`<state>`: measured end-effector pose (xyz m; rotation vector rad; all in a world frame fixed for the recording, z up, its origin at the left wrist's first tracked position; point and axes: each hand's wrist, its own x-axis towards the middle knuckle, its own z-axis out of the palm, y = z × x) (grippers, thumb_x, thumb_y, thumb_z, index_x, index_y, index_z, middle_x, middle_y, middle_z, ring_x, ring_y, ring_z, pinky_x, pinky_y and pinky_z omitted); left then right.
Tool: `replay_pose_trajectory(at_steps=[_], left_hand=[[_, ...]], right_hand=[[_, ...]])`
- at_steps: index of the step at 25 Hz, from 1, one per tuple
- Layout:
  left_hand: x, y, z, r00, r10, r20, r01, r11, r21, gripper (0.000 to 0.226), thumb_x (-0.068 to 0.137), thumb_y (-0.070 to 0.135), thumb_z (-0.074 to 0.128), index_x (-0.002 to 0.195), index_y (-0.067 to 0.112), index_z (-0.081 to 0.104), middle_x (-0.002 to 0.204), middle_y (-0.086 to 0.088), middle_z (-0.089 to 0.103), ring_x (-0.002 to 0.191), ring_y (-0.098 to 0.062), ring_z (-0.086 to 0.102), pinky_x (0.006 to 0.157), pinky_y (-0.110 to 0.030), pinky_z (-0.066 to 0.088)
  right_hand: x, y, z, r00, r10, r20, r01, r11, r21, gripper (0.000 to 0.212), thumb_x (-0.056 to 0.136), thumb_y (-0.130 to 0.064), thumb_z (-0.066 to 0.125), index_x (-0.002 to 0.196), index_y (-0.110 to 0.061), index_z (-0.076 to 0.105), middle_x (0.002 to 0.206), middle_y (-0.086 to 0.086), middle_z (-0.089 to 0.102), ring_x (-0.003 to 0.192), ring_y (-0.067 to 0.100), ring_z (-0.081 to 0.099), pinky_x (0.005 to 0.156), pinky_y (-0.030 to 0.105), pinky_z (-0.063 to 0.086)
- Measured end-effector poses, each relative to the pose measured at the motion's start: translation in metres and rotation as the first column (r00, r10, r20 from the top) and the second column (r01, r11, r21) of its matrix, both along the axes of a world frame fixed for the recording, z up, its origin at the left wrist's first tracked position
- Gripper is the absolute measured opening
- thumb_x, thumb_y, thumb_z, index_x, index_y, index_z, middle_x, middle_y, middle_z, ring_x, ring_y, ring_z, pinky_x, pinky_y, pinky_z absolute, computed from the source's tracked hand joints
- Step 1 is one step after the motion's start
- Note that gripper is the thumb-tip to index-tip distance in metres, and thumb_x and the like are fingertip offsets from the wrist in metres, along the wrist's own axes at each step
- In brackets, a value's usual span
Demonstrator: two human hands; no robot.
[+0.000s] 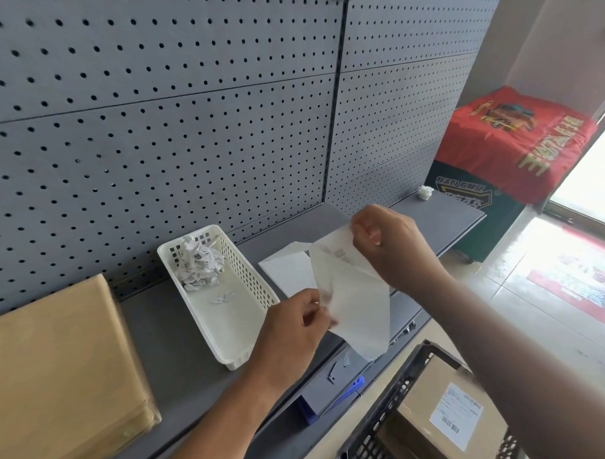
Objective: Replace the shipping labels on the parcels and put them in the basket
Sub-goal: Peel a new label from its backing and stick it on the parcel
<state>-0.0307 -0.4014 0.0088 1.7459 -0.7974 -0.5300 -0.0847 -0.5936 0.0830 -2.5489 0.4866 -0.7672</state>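
Above the grey shelf (187, 355), both hands hold a white label sheet (350, 299). My right hand (386, 242) pinches its upper edge, where some print shows. My left hand (294, 328) pinches its lower left edge. More white label sheets (286, 268) lie flat on the shelf behind it. A brown parcel (56, 368) lies on the shelf at the left. At the lower right stands a black basket (387, 404) holding a brown parcel (421, 429) with a white shipping label (456, 415) on top.
A white plastic tray (236, 330) on the shelf holds crumpled label scraps (198, 263). A grey pegboard (161, 121) backs the shelf. A small white wad (425, 192) sits at the shelf's far end. A red cloth (517, 133) covers a box at the right.
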Motion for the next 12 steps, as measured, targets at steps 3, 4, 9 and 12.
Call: replay_pose_trajectory(at_steps=[3, 4, 9, 12], left_hand=[[-0.001, 0.001, -0.008, 0.999, -0.001, 0.036, 0.000, 1.000, 0.019, 0.015, 0.103, 0.017, 0.056, 0.112, 0.021, 0.067, 0.095, 0.003, 0.079, 0.092, 0.000, 0.073, 0.086, -0.020, 0.057], [0.000, 0.001, -0.011, 0.999, -0.003, 0.054, 0.001, 1.000, 0.030, 0.014, 0.103, 0.016, 0.056, 0.110, 0.018, 0.068, 0.095, 0.002, 0.079, 0.092, 0.001, 0.073, 0.084, -0.019, 0.057], [-0.003, 0.002, -0.027, 0.999, -0.018, 0.038, 0.015, 0.996, 0.087, 0.013, 0.104, 0.016, 0.054, 0.100, 0.017, 0.066, 0.095, 0.002, 0.078, 0.091, 0.002, 0.073, 0.078, -0.012, 0.054], [-0.006, 0.001, -0.036, 0.999, -0.031, 0.013, 0.030, 0.993, 0.114, 0.015, 0.104, 0.013, 0.053, 0.104, 0.016, 0.068, 0.097, 0.001, 0.078, 0.092, 0.001, 0.073, 0.078, -0.011, 0.053]], right_hand=[[0.011, -0.008, 0.011, 0.997, -0.076, 0.009, 0.075, 0.996, 0.041, 0.011, 0.094, -0.028, 0.054, 0.096, -0.022, 0.063, 0.088, -0.007, 0.066, 0.082, 0.017, 0.063, 0.080, 0.041, 0.054], [0.014, -0.010, 0.016, 0.996, -0.090, 0.014, 0.089, 0.995, 0.044, 0.012, 0.094, -0.029, 0.053, 0.097, -0.022, 0.063, 0.090, -0.007, 0.066, 0.083, 0.016, 0.063, 0.080, 0.041, 0.054], [0.028, -0.020, 0.039, 0.989, -0.139, 0.047, 0.139, 0.990, 0.003, 0.016, 0.096, -0.030, 0.051, 0.101, -0.021, 0.063, 0.089, -0.011, 0.064, 0.086, 0.017, 0.064, 0.078, 0.044, 0.056], [0.036, -0.024, 0.051, 0.983, -0.160, 0.090, 0.161, 0.987, -0.014, 0.016, 0.096, -0.030, 0.051, 0.101, -0.021, 0.063, 0.087, -0.011, 0.061, 0.086, 0.019, 0.064, 0.078, 0.042, 0.054]])
